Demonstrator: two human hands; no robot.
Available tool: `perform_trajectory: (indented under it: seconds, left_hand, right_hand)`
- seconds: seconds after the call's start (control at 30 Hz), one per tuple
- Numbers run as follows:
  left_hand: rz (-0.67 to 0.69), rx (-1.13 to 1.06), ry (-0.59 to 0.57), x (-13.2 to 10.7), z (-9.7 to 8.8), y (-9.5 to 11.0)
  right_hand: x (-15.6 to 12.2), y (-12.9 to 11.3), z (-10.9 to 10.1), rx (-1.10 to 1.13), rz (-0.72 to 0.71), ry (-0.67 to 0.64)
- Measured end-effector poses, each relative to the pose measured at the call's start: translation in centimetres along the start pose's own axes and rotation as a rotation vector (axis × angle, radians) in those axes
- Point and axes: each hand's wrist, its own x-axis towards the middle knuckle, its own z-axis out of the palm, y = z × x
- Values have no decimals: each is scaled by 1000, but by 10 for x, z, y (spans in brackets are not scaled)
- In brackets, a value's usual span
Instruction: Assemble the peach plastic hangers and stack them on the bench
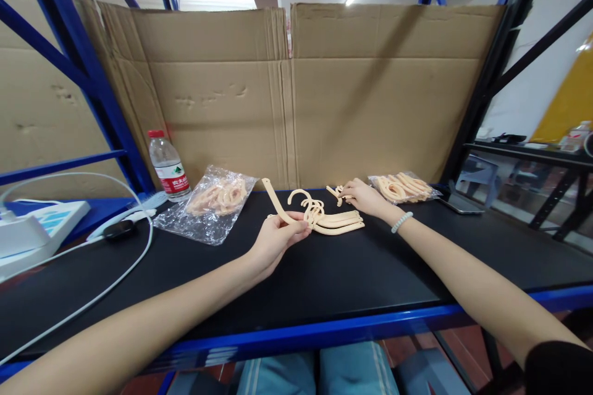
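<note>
My left hand (282, 231) pinches a beige plastic hanger arm (275, 199), a flat curved strip whose free end points up and to the left. Right beside those fingers lies a pile of beige hanger parts, with hooks (314, 208) at the left and stacked curved arms (340, 222) stretching right. My right hand (364, 196) wears a pale bead bracelet and reaches behind the pile. Its fingers are closed at a few small beige plastic pieces (334, 191); the fingertips partly cover them.
A clear bag of beige parts (215, 197) lies at left, another bag (403, 187) at right. A water bottle (169, 166) stands at the back left. A power strip (50, 228) and white cable (151, 222) occupy the left side. Cardboard (370, 99) walls the back; a phone (463, 202) lies far right.
</note>
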Motion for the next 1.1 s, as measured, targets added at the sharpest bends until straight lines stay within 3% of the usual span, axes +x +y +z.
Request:
perform_trajectory:
  seconds: [0.23, 0.37, 0.5, 0.57, 0.67, 0.83, 0.97, 1.1]
  left_hand:
    - [-2, -35, 33, 0, 1, 2]
    - [-8, -46, 19, 0, 1, 2]
    - [-8, -53, -17, 1, 0, 1]
    - [0, -57, -47, 1, 0, 1]
    - [17, -65, -69, 1, 0, 0]
    - [34, -78, -78, 1, -2, -1]
    - [39, -86, -98, 3, -3, -1]
    - [48, -98, -120, 4, -5, -3]
  right_hand:
    - [7, 15, 21, -53, -84, -110]
    - [6, 6, 21, 13, -82, -14]
    - [2, -18, 12, 100, -28, 156]
    - [0, -35, 7, 262, 50, 214]
    - [-3, -66, 2, 706, 228, 228]
    - [-9, -102, 9, 1214, 479, 100]
    - [-16, -107, 24, 1372, 546, 13]
    - [-21, -110, 35, 1435, 573, 12]
